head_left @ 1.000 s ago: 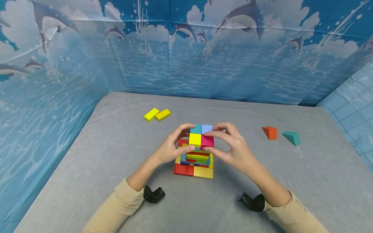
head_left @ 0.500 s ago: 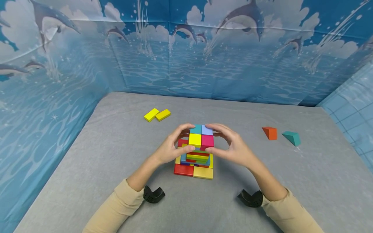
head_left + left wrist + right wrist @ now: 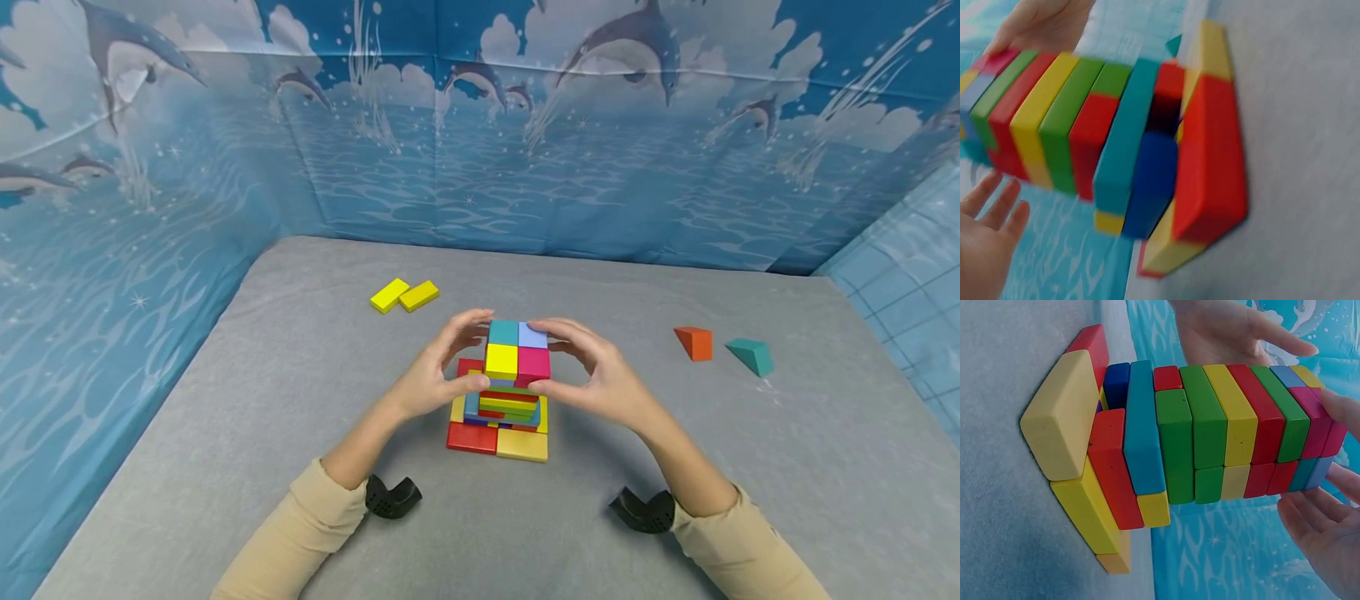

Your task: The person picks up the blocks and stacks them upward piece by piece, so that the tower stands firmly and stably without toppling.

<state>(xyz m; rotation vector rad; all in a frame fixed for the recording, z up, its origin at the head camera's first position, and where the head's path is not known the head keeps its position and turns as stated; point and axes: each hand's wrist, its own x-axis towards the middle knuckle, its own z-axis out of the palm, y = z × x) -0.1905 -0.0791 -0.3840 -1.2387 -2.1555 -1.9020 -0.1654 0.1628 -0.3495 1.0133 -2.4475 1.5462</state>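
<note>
A tower of colourful building blocks [image 3: 508, 403] stands on the grey cloth, wider at its base of red and yellow blocks. On its top layer I see a yellow block [image 3: 502, 360], a magenta block [image 3: 533, 364], a teal block [image 3: 503, 332] and a lavender block [image 3: 532, 335]. My right hand [image 3: 603, 375] holds the top layer's right side, thumb at the magenta block and fingertips at the lavender one. Beside the left side, my left hand [image 3: 431, 375] has its fingers spread and relaxed; a gap to the blocks shows in the left wrist view, where fingers [image 3: 999, 209] hang apart.
Two yellow blocks [image 3: 405, 296] lie behind the tower to the left. Off to the right lie an orange wedge block [image 3: 695, 342] and a teal wedge block [image 3: 752, 356]. A blue dolphin-print curtain [image 3: 480, 150] hangs behind the grey cloth [image 3: 285, 375].
My right hand has spread its fingers back along the top layer's right side, uncovering the magenta and lavender blocks. My left hand has since drawn slightly left, off the blocks.
</note>
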